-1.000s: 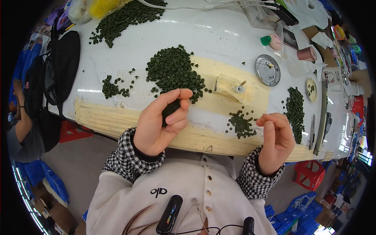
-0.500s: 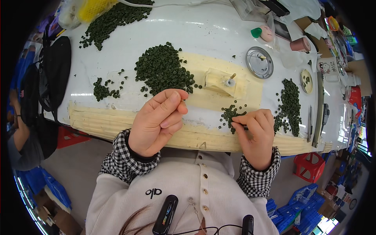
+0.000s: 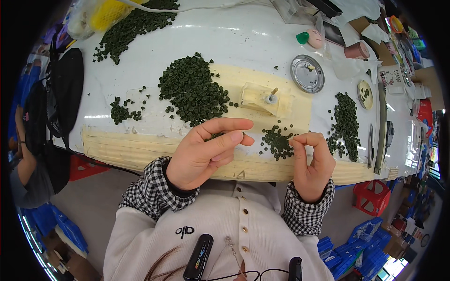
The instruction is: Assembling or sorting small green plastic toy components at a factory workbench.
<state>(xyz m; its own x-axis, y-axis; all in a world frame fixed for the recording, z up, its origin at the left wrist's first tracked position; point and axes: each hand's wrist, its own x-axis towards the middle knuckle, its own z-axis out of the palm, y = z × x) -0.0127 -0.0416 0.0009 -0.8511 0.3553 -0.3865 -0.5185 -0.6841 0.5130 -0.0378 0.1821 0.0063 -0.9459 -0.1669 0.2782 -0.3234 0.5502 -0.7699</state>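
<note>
My left hand (image 3: 206, 150) hovers over the table's near edge, fingers curled around a few small green ring-shaped pieces that show between thumb and fingers. My right hand (image 3: 311, 161) is raised beside it, thumb and forefinger pinched together; whether a piece sits between them is too small to tell. Between the hands lies a small heap of green pieces (image 3: 276, 140). A big pile of green pieces (image 3: 192, 89) lies beyond my left hand. A cream block with an upright pin (image 3: 267, 98) stands on a cream mat (image 3: 300, 110).
More green pieces lie in a right-hand pile (image 3: 346, 124), a far-left strip (image 3: 133, 25) and a small left cluster (image 3: 119, 111). A round metal lid (image 3: 307, 73), a black bag (image 3: 65, 93) at the table's left end, red stools and blue crates surround the white table (image 3: 234, 42).
My right hand has lifted off the small heap and moved right, fingers pinched. My left hand has opened a little, its fingers stretching toward the right.
</note>
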